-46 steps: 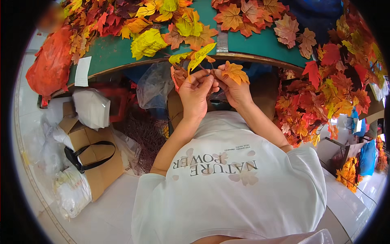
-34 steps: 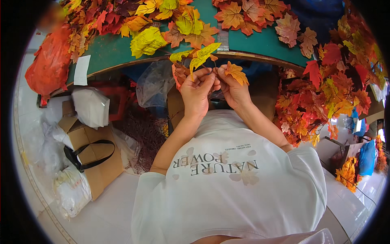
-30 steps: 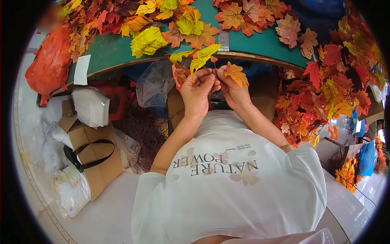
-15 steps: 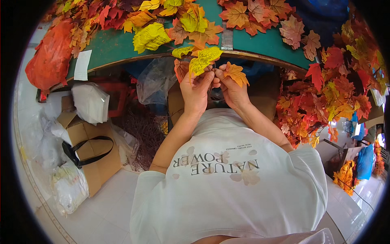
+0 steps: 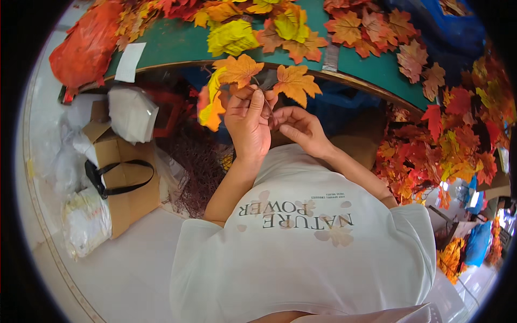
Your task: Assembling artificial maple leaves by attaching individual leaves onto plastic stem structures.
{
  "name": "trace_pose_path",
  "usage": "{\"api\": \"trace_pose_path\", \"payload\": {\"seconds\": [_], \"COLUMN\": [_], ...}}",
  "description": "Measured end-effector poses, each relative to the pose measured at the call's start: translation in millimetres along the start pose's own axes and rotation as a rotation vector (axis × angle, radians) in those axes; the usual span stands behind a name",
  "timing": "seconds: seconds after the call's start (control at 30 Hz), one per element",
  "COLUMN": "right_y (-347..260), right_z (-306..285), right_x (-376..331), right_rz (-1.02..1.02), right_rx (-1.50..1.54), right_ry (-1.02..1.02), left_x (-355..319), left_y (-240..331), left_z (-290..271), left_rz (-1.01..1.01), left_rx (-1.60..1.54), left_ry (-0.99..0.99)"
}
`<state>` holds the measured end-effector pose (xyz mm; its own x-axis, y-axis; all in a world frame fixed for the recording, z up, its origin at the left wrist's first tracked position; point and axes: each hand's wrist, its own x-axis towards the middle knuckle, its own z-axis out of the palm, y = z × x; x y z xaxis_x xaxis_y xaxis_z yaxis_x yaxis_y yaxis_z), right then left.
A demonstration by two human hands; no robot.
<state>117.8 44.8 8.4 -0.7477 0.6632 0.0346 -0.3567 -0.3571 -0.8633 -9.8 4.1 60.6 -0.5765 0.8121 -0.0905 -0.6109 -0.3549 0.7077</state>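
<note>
My left hand (image 5: 249,123) is closed, thumb and fingers pinching the thin brown stem of an artificial maple leaf spray (image 5: 240,70). Orange and yellow leaves fan out above and to the left of that hand. One orange leaf (image 5: 295,85) stands out on the right side, over my right hand (image 5: 302,131). The right hand's fingers are curled, with their tips pinched at the stem's lower part beside my left palm. Exactly how the fingertips grip there is partly hidden.
Beyond my hands curves the edge of a green table (image 5: 177,48), bearing a stack of yellow leaves (image 5: 231,37) and orange leaves (image 5: 344,27). Red-orange foliage (image 5: 420,151) hangs at the right. A cardboard box (image 5: 132,188) and an orange-red bag (image 5: 86,46) are at the left.
The spray has turned in my left hand, its yellow leaf swinging left and orange leaves now showing above. My right hand has shifted lower, to the stem's lower part. The view has also shifted slightly.
</note>
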Motion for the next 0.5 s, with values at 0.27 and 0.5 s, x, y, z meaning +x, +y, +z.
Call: {"api": "trace_pose_path", "payload": {"seconds": [0.27,0.5], "right_y": [-16.7,-15.8], "right_z": [16.6,28.1], "right_x": [35.0,46.2], "right_rz": [-0.083,-0.084], "right_rx": [-0.149,-0.431], "right_ry": [-0.042,0.086], "left_x": [-4.5,-25.5], "left_y": [26.0,-6.8], "left_z": [-37.4,-52.8], "left_rz": [0.28,-0.102], "left_rx": [-0.016,-0.058], "left_ry": [0.127,-0.017]}}
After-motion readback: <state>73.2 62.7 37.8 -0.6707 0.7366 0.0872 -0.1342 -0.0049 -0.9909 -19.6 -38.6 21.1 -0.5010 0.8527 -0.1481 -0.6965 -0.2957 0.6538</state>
